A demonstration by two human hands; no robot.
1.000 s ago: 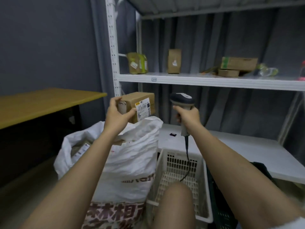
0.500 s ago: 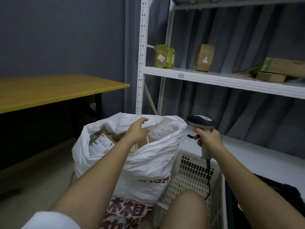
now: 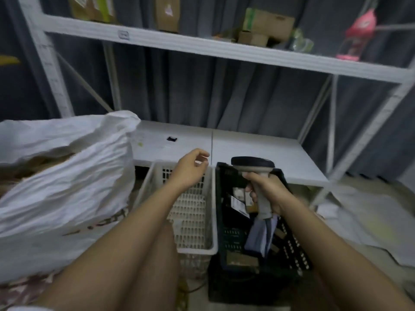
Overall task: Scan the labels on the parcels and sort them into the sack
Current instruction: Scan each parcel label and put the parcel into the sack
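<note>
A person's right hand (image 3: 267,191) grips a barcode scanner (image 3: 258,173) above a black crate (image 3: 226,232) of parcels (image 3: 238,202), while the empty left hand (image 3: 190,170), fingers loosely curled, hovers over a white basket (image 3: 208,248) beside the white sack (image 3: 62,187).

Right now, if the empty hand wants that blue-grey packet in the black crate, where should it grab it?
Probably the packet's upper end, from above. It stands tilted against other parcels inside the black crate, whose walls block the sides, and only its top is free. The left hand is empty and hovers over the white basket next door; the right hand grips the scanner right above the packet, so reach around it.
</note>
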